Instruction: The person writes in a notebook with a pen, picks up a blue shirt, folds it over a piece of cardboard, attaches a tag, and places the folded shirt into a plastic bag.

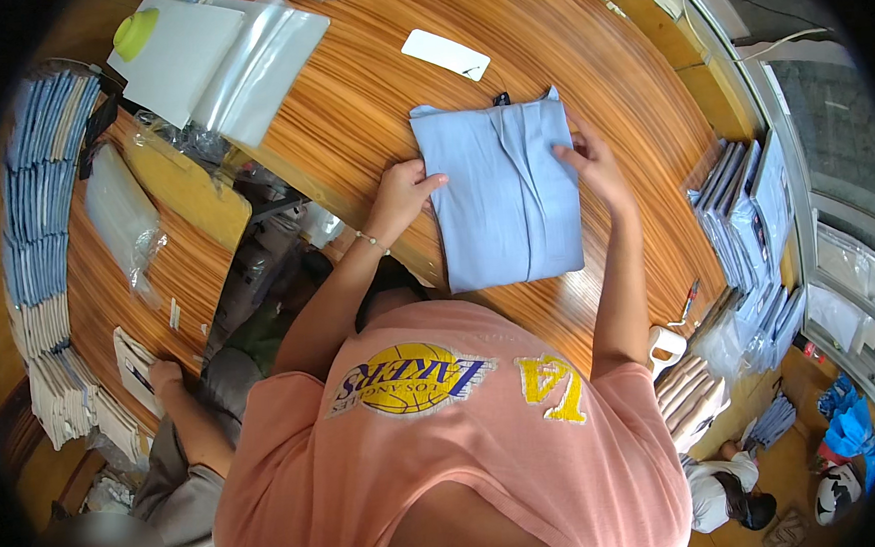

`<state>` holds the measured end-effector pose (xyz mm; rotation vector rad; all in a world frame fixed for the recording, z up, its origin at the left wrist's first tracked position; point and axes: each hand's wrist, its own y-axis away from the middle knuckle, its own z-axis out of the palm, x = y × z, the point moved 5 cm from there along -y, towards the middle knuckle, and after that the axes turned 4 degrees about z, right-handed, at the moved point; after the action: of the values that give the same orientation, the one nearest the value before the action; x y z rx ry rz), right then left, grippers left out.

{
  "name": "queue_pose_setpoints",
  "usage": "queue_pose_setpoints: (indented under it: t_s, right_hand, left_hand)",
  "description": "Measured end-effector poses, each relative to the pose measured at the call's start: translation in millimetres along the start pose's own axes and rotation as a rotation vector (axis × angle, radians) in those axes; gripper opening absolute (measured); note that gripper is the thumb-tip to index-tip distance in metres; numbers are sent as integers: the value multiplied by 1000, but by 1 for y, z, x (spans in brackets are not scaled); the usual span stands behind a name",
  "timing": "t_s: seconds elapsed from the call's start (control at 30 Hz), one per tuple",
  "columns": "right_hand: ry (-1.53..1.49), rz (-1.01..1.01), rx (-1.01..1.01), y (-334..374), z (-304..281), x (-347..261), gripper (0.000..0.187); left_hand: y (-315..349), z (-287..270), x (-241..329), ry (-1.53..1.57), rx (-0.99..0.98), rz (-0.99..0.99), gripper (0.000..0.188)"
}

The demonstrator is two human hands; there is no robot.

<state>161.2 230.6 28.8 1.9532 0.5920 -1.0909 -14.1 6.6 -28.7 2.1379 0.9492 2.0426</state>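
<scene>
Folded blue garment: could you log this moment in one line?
folded blue garment: creased lengthwise | left hand: fingers at left edge | right hand: fingers at right edge | white card: beyond garment, on table

wood-grain table (357, 108): glossy | window (833, 99): right, pale-framed | floor (803, 442): yellow-brown, lower right

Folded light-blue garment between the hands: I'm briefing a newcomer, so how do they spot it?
On the brown wood-grain table, find, near the middle, the bare left hand and bare right hand. Between them is the rectangular folded light-blue garment. Unlike the stacked blue bundles at right, it is unstacked.
</scene>
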Motion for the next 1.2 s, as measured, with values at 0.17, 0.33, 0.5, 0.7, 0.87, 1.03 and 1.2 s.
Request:
queue_pose_setpoints:
  t_s: [0.17, 0.33, 0.5, 0.7, 0.87, 1.03, 1.2]
  right_hand:
    - [96, -37, 46, 34, 9, -6, 55]
    - [216, -82, 229, 34, 15, -2, 54]
    - [201, -111, 358, 24, 23, 17, 50]
    - [205, -142, 374, 24, 24, 12, 49]
    - [327, -78, 373, 23, 24, 1, 49]
    - [432, -53, 441, 23, 27, -5, 50]
    - [435, -27, 600, 29, 20, 9, 41]
  left_hand:
    - [2, 0, 3, -27, 98, 6, 29]
    - [11, 6, 7, 115, 23, 98, 37]
    - [35, 19, 12, 45, 65, 168, 56]
    - [48, 18, 32, -98, 94, -54, 38]
    - [42, 21, 137, -919, 350, 890, 28]
    - [-19, 60, 112, -1057, -187, 1336, 23]
    - [-31, 50, 92, -955, -310, 1393, 15]
